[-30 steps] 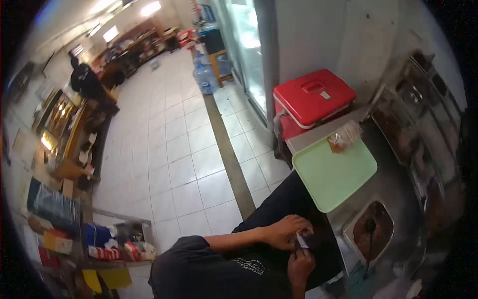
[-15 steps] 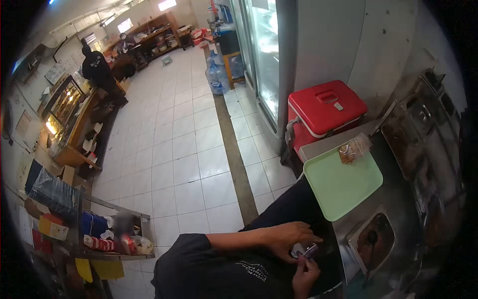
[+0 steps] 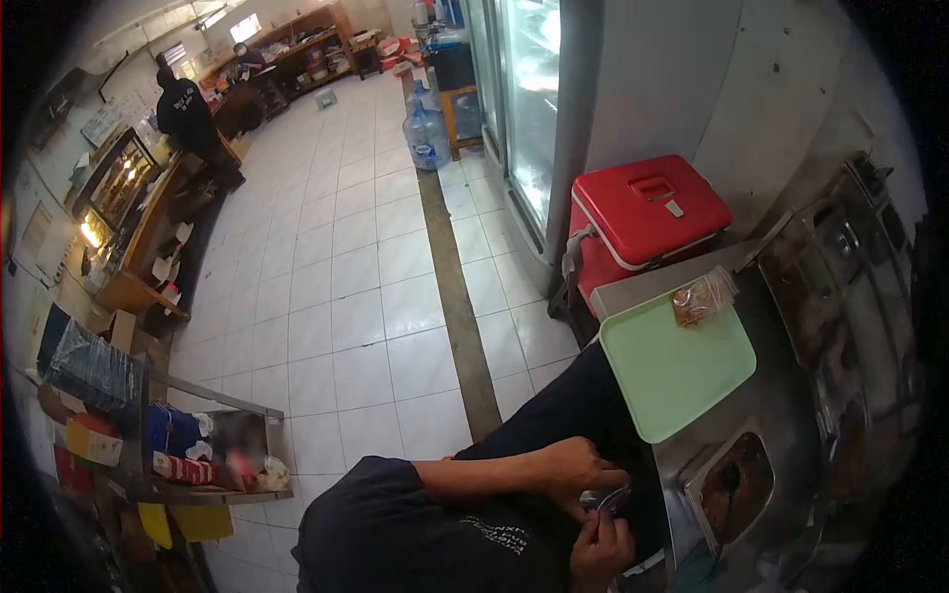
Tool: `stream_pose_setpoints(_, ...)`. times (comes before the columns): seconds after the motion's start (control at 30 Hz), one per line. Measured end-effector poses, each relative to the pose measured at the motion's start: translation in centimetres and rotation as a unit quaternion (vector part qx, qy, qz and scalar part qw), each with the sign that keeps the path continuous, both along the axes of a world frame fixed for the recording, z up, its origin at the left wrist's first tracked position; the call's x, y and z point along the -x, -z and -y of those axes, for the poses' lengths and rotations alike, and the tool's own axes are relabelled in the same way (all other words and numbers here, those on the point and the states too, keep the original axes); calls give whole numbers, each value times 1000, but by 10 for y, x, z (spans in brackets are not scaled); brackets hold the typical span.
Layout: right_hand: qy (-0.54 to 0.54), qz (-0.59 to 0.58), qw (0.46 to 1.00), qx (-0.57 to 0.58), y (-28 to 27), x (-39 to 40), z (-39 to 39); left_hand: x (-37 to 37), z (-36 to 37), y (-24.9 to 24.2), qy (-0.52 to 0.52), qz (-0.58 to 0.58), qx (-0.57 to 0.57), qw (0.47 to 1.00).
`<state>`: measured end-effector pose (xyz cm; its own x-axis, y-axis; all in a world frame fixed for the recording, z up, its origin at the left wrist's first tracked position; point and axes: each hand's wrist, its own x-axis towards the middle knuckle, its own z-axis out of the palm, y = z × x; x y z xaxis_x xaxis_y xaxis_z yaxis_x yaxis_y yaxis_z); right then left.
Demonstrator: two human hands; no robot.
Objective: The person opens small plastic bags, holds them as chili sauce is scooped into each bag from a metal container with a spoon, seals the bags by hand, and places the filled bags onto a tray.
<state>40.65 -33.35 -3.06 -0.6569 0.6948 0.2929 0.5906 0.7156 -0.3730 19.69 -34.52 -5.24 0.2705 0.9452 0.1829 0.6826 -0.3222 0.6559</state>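
A small, shiny, crinkled piece of clear plastic (image 3: pixel 607 501), perhaps a little bag, is pinched between my two hands close to my dark shirt. My left hand (image 3: pixel 571 472) reaches in from the left and has its fingers curled down over the plastic's upper side. From below, my right hand (image 3: pixel 603 547) grips its lower edge between thumb and fingers. What the plastic contains, if anything, is too small to make out. Just right of my hands, a light green tray (image 3: pixel 677 371) lies on the steel counter, with a clear bag of orange-brown food (image 3: pixel 704 298) at its far corner.
A steel pan of reddish sauce (image 3: pixel 736 484) is set in the counter. Beyond the tray stand a red cooler box (image 3: pixel 652 212) and a glass-door fridge (image 3: pixel 529 109). Left are a metal shelf (image 3: pixel 213 491) and a lit display case (image 3: pixel 119 198). A person in black (image 3: pixel 188 114) stands farther back.
Both hands stay on the plastic, with their fingers slightly shifted. My right hand sits a little higher around it. The view has turned slightly.
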Motion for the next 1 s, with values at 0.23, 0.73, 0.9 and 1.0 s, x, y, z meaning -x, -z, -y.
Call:
stream_pose_setpoints(0.23, 173, 61, 884, -430, -106, -41, -55, 7, 4, 4, -73, 115, -155, 979)
stream_pose_setpoints(0.73, 133, 229, 954, -141, -102, -91, -185, -38, -19, 13, 151, 682, 98, 709)
stream_pose_setpoints(0.9, 39, 225, 940, -254, -101, -95, -175, -87, -26, -34, 63, 820, 163, 545)
stream_pose_setpoints(1.0, -7, 225, 952, -209, -99, -103, -164, -102, -33, -44, 18, 838, 169, 519)
